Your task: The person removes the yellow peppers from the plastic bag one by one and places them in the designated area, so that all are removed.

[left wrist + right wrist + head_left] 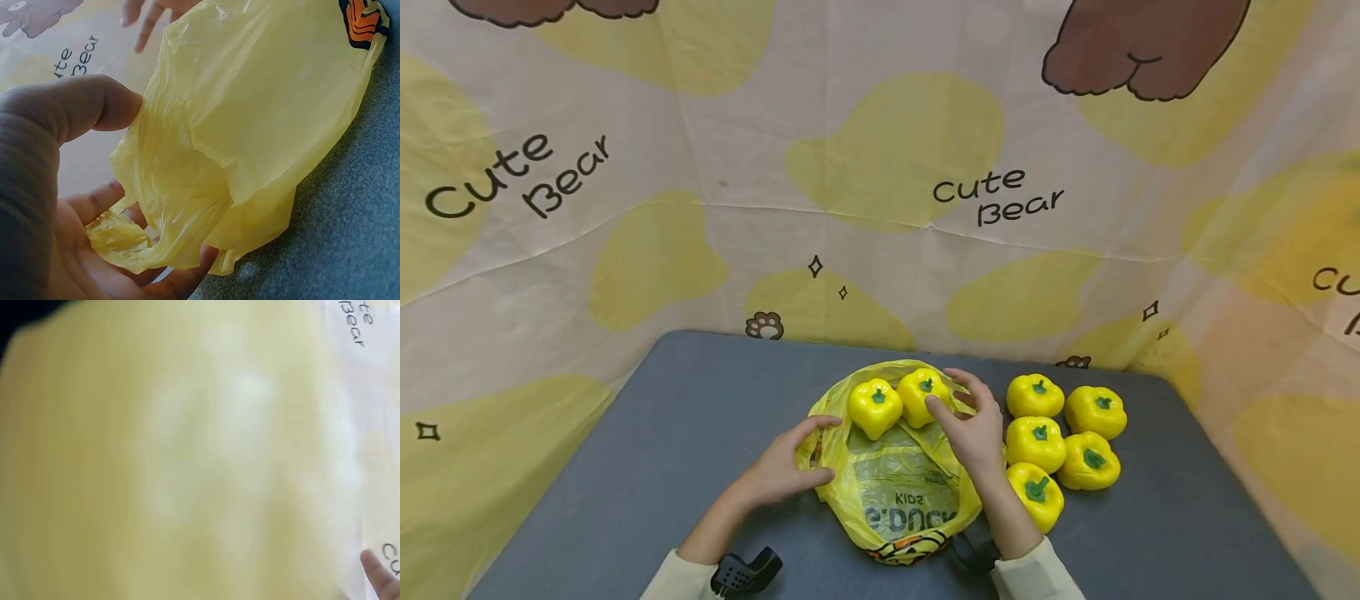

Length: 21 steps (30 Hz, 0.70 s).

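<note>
Low in the middle of the frame, a yellow bag (904,471) lies with its mouth wide on the desk (715,400), two peppers (876,408) inside; five loose peppers (1035,446) sit right of it. The left hand (778,465) has a spread grip at the bag's edge, the right hand (977,429) a spread grip beside one pepper. The slack plastic could fold inward if support slips, or snag the right hand.

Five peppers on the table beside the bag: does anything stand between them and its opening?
Yes. In the head view, the right hand and forearm are between the five peppers and the opening of the yellow bag, as is the bag's right rim.
</note>
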Each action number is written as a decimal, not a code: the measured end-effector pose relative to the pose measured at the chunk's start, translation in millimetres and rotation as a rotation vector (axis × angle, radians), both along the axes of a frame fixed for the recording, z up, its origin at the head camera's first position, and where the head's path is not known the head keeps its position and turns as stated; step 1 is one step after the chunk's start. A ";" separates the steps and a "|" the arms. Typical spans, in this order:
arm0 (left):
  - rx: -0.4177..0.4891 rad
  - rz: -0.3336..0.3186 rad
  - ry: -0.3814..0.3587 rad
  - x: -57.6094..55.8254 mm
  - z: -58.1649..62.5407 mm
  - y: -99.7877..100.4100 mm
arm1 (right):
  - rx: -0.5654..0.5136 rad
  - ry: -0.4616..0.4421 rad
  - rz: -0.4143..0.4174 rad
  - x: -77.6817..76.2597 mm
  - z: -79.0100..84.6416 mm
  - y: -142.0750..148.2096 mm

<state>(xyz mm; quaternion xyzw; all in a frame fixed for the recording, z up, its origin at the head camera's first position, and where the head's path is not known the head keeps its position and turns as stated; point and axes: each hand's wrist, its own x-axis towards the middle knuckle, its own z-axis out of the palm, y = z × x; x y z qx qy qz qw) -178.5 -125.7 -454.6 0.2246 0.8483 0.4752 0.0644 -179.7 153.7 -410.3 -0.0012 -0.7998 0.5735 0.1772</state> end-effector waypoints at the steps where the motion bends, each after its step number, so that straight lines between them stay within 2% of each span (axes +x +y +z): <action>1: 0.001 0.000 -0.001 0.1 0.3 0.0 | -0.007 -0.012 -0.002 -1.7 -1.6 -0.6; 11: -0.010 0.003 0.002 -0.4 2.8 0.8 | -0.026 -0.072 -0.039 -15.9 -11.0 -4.8; 21: -0.008 -0.011 0.005 -1.5 -0.3 1.0 | -0.031 -0.129 -0.043 -23.8 -17.7 -9.4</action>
